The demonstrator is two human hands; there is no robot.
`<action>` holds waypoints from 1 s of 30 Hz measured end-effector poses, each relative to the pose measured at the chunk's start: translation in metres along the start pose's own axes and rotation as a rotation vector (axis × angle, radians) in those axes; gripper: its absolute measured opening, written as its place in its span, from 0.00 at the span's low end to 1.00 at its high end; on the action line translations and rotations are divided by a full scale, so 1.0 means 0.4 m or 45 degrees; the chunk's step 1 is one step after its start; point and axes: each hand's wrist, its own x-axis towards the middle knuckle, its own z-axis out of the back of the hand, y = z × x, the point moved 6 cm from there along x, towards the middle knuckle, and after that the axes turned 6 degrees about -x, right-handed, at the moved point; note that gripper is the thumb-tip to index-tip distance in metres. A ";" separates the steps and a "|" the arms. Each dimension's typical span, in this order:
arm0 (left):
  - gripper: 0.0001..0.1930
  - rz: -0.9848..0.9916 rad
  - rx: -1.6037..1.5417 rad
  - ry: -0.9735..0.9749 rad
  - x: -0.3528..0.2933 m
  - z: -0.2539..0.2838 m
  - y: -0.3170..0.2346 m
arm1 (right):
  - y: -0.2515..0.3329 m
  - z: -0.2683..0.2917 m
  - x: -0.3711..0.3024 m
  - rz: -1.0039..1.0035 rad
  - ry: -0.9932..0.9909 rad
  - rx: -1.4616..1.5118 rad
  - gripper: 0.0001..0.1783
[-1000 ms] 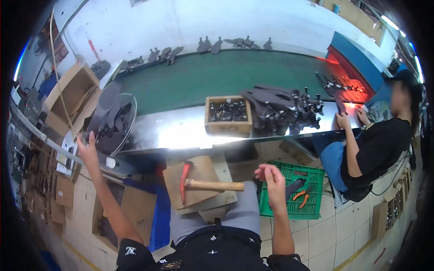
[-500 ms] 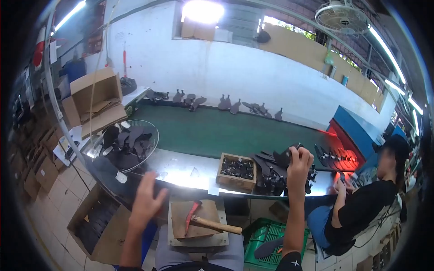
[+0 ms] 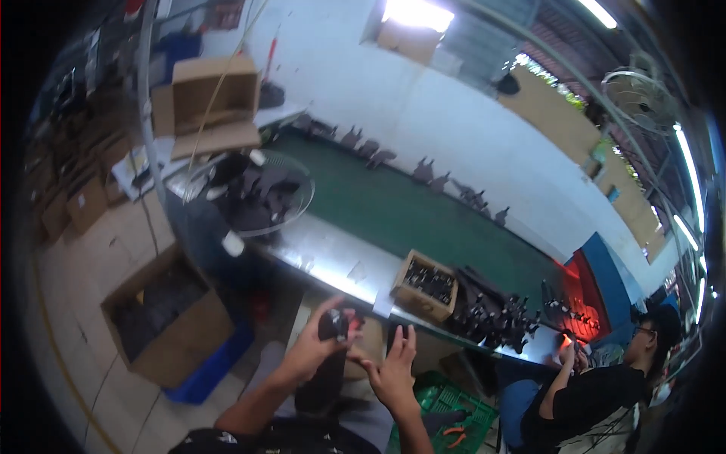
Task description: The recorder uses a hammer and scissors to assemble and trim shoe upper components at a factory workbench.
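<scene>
Gripping a dark piece newly occupies the left hand, right hand spread apart.

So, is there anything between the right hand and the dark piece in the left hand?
Nothing visible blocks the right hand; between it and the dark piece in the left hand, the red hammer head shows, apparently lower.

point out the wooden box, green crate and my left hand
Wooden box (image 3: 422,303), head view: front wall.
Green crate (image 3: 452,393), head view: its latticework.
Left hand (image 3: 310,351), head view: middle of the hand.
</scene>
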 end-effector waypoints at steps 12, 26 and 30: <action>0.38 -0.342 0.544 -0.153 0.124 0.089 0.129 | -0.288 -0.055 -0.225 -0.367 0.222 0.129 0.20; 0.06 -1.004 2.013 0.202 0.682 -0.143 0.201 | -0.362 -0.024 -0.732 -1.013 -0.514 0.352 0.28; 0.06 -0.874 2.944 0.671 0.843 -0.219 0.320 | -0.360 0.034 -0.708 -1.297 -0.184 0.271 0.21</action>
